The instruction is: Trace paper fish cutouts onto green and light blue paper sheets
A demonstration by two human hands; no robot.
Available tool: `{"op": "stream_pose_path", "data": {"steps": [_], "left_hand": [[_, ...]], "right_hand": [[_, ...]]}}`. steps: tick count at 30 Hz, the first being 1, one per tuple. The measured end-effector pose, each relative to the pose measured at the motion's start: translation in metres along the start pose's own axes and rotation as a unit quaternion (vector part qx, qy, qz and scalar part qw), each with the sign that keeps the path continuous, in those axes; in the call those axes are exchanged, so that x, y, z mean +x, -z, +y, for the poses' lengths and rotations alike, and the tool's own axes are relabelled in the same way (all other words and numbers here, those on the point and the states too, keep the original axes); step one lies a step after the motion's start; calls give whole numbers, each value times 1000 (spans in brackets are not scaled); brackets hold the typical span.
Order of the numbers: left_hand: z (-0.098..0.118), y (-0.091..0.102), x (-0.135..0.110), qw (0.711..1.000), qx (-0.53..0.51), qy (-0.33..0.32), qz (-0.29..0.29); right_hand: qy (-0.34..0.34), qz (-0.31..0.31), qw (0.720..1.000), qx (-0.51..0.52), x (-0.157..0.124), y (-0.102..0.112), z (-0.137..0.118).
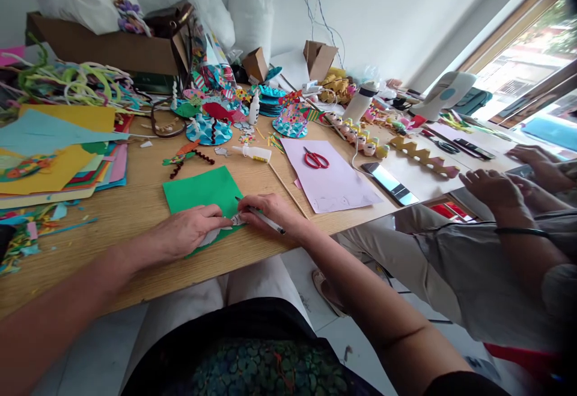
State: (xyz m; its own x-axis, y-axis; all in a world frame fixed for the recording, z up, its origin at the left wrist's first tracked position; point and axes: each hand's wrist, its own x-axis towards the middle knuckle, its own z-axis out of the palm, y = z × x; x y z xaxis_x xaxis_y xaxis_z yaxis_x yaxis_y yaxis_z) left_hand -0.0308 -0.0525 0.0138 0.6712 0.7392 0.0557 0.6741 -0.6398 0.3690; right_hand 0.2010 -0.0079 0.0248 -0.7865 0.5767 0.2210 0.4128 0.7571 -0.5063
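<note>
A sheet of green paper (202, 188) lies at the table's front edge, under both hands. My left hand (196, 231) holds a small pale paper cutout (211, 238) down on it, fingers together and bent; part of the cutout is hidden beneath them. In my right hand (273, 213) is a white pen (270, 222), lying slanted across the fingers with its dark end toward my body. Its fingertips meet those of the left hand at the cutout's edge. To the right, red-handled scissors (316, 158) rest on a pale lilac sheet (311, 182).
A thin wooden stick (288, 190) and a glue bottle (252, 153) lie behind my right hand. Coloured paper (108, 170) is stacked at left, near paper scraps (31, 231). Fish-decorated paper crafts (210, 128) stand behind. A phone (390, 183) and another person's hands (491, 188) are at right.
</note>
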Motion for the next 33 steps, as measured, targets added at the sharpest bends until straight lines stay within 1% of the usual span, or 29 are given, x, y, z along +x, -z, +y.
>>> {"op": "stream_pose_path", "data": {"steps": [3, 5, 9, 10, 12, 15, 19, 21, 23, 27, 29, 33], "left_hand": [[-4, 5, 6, 999, -17, -5, -38], [-5, 8, 10, 999, -25, -2, -44], [-4, 9, 13, 999, -22, 7, -46], [-4, 9, 13, 999, -18, 9, -45], [-3, 8, 13, 999, -9, 12, -43], [-2, 5, 12, 999, 2, 16, -42], [0, 3, 10, 999, 7, 22, -33], [3, 4, 10, 999, 10, 30, -34], [7, 6, 10, 998, 14, 40, -44], [17, 12, 11, 996, 29, 59, -67], [22, 13, 11, 994, 45, 69, -75], [28, 10, 10, 991, 72, 90, -69]], "right_hand": [[-26, 7, 998, 49, 0, 5, -3], [-63, 25, 993, 100, 1, 6, -4], [-149, 60, 961, 223, 1, 9, -2], [-157, 63, 953, 252, 1, 9, -1], [-151, 62, 939, 302, 0, 11, 2], [-130, 59, 931, 335, 0, 14, 4], [-124, 46, 931, 341, 1, 14, 4], [-123, 36, 935, 330, 2, 12, 3], [-125, 32, 950, 284, 1, 10, 3], [-121, 24, 980, 153, 0, 8, -1], [-115, 18, 986, 116, -1, 9, -4], [-116, 10, 989, 91, -2, 11, -7]]}}
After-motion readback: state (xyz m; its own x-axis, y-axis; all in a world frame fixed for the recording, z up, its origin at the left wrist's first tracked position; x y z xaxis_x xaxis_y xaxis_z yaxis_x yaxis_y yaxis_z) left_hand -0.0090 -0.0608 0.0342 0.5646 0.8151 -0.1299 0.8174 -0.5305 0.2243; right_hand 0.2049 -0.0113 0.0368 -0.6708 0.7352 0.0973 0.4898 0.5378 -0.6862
